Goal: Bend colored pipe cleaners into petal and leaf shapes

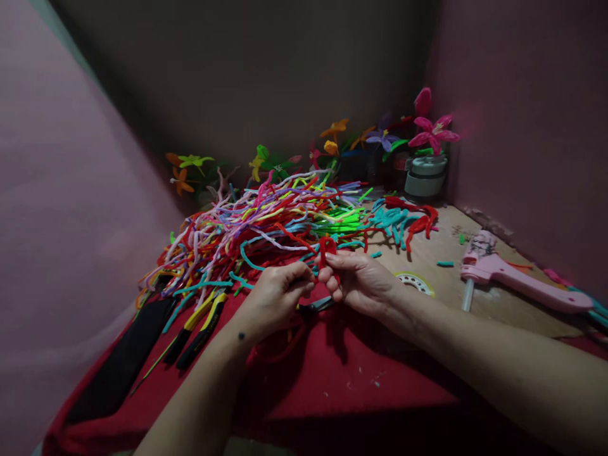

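A bent red pipe cleaner (327, 246) stands up in a loop between the fingertips of my right hand (358, 282), which is closed on it. Close by on the left, my left hand (285, 294) is closed in a pinch, with a bit of red strand showing at its fingertips. Below the hands, scissors (317, 305) lie partly covered on the red cloth (332, 380). Behind them spreads a big heap of many-coloured pipe cleaners (256, 215). A dim red loop hangs or lies under my left hand; I cannot tell which.
Yellow-and-black pliers (202, 329) and a black flat case (123, 358) lie at the left. On the right, a pink glue gun (517, 282) rests on a board (451, 304) beside a white ring-shaped spool (415, 283). Pipe-cleaner flowers (434, 133) stand along the back wall.
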`<state>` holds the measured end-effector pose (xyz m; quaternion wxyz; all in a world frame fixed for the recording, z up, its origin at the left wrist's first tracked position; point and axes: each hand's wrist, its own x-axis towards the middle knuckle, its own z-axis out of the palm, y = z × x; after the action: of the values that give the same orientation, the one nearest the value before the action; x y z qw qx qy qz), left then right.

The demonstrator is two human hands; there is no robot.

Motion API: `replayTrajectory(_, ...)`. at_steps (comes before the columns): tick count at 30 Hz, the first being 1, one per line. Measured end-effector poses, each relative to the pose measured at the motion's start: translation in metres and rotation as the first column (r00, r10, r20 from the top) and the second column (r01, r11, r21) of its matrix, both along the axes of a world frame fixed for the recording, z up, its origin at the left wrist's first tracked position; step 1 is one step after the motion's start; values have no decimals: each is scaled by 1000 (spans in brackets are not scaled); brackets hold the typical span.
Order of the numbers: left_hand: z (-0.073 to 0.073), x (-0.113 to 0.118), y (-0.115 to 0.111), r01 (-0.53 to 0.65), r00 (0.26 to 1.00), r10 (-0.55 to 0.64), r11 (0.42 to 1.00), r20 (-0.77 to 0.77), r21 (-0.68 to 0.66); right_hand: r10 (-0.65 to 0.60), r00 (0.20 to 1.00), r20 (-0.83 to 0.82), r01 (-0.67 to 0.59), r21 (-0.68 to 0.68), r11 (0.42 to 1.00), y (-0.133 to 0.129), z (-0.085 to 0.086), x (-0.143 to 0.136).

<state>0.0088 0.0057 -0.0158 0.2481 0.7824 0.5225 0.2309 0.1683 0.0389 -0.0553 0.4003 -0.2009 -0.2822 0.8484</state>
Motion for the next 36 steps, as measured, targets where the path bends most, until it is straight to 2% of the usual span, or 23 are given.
replayTrajectory(7, 4, -14, 2, 58, 996, -69, 987, -65, -152, -52, 998, 41, 55, -78, 995, 2, 5, 4)
replayTrajectory(11, 9, -24, 4, 106, 989, -122, 978, -81, -178, -63, 997, 44, 65, -39, 997, 4, 1, 3)
replayTrajectory(13, 12, -24, 5, 79, 994, -91, 982, -62, -173, -57, 997, 46, 57, 6, 998, 4, -2, 2)
replayTrajectory(16, 12, -15, 4, -65, 990, 82, 988, 118, -141, -40, 998, 56, 37, 65, 997, 2, -2, 0)
replayTrajectory(18, 8, -5, 2, -154, 911, 217, 968, 350, -199, -45, 997, 69, 40, 81, 996, -1, 0, -2)
replayTrajectory(20, 3, 4, 1, -130, 792, 296, 936, 534, -326, -44, 996, 77, 37, 96, 995, -4, 1, -3)
replayTrajectory(22, -3, 10, 1, -45, 721, 318, 908, 615, -417, -22, 996, 83, 12, 122, 992, -7, 1, -4)
replayTrajectory(24, -7, 12, 2, 16, 709, 304, 895, 636, -445, -1, 995, 103, -14, 146, 989, -9, 0, -4)
replayTrajectory(27, -9, 12, 3, 27, 721, 280, 903, 634, -428, -3, 988, 156, -27, 190, 981, -10, -1, -5)
replayTrajectory(29, -7, 11, 4, -5, 727, 288, 910, 624, -415, -48, 979, 197, -2, 243, 970, -11, -1, -5)
replayTrajectory(32, -4, 11, 3, -60, 728, 314, 914, 609, -400, -199, 953, 229, 111, 348, 931, -12, 1, -6)
replayTrajectory(36, -3, 13, 2, -53, 739, 285, 928, 610, -370, -347, 900, 262, 221, 411, 884, -12, 4, -4)
